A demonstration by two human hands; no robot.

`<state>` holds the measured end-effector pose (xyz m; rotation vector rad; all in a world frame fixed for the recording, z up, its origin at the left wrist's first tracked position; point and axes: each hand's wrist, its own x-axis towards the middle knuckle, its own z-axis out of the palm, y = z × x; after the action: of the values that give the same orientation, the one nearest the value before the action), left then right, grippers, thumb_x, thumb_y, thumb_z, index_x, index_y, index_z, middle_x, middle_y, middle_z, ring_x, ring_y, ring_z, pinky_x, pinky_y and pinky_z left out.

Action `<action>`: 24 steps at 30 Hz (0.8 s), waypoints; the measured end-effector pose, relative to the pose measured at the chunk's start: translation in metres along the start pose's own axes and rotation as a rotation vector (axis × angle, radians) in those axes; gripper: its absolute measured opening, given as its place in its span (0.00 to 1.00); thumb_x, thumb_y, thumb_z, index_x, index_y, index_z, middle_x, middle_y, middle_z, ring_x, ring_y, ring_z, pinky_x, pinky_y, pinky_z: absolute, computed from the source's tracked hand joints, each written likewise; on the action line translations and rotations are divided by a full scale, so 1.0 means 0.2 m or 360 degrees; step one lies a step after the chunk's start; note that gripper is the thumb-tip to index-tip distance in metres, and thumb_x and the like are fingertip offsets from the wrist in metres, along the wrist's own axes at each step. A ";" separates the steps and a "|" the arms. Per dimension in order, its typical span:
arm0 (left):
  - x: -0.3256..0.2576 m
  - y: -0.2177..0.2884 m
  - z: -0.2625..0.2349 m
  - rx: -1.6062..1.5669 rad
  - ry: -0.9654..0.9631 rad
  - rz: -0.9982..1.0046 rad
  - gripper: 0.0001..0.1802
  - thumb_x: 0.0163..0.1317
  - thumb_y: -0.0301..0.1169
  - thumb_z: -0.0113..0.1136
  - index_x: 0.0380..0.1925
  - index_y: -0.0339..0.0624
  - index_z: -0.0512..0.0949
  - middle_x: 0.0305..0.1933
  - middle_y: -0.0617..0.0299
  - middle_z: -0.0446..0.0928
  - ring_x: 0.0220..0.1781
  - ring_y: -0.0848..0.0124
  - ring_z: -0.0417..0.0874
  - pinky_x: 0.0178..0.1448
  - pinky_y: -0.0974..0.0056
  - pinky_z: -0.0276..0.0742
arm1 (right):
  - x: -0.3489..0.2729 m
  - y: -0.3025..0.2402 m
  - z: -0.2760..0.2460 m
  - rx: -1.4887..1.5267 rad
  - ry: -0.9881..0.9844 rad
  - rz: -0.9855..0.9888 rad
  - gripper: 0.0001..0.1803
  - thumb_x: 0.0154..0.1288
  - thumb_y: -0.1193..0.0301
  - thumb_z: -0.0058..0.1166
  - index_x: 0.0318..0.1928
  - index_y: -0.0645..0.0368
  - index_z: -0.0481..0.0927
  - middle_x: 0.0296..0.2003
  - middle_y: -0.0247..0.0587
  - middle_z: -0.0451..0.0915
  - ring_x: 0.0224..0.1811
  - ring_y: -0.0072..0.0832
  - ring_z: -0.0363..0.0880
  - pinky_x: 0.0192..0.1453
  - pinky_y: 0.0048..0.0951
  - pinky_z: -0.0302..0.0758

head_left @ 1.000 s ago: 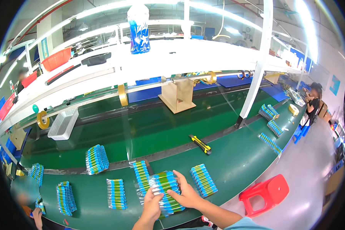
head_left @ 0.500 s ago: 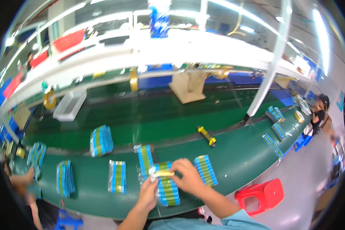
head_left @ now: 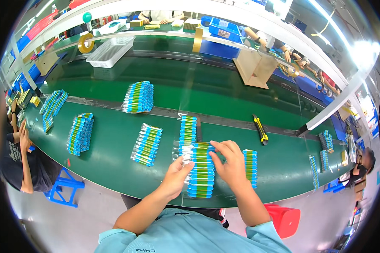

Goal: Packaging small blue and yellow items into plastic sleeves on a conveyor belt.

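A flat row of blue, green and yellow packets in clear wrap lies on the green table right in front of me. My left hand pinches its left edge. On the row's right side my right hand presses down with spread fingers. Similar rows lie close by: one just behind, one to the right, one to the left.
More packet rows lie further left. A yellow-and-black utility knife rests at the conveyor's edge. Behind are a white basket, tape rolls and a cardboard box. Another person sits at left; a red stool stands at right.
The view has tilted down and closer to the table. Both hands stay on the same packet row, now pressing it flat on the table.
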<state>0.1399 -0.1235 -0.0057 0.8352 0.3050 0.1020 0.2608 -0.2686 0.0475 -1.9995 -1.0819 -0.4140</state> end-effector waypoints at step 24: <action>-0.03 -0.05 0.01 0.0054 0.0051 0.0028 0.19 0.77 0.30 0.51 0.64 0.37 0.69 0.58 0.61 0.79 0.57 0.74 0.81 0.61 0.64 0.77 | -0.10 0.03 0.10 0.0654 -0.0336 0.0849 0.30 0.70 0.75 0.56 0.68 0.62 0.62 0.56 0.53 0.74 0.53 0.40 0.79 0.55 0.38 0.78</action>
<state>0.1340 -0.1331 -0.0094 0.8706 0.3302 0.1269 0.2511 -0.2654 0.0193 -1.8819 -0.6426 0.2846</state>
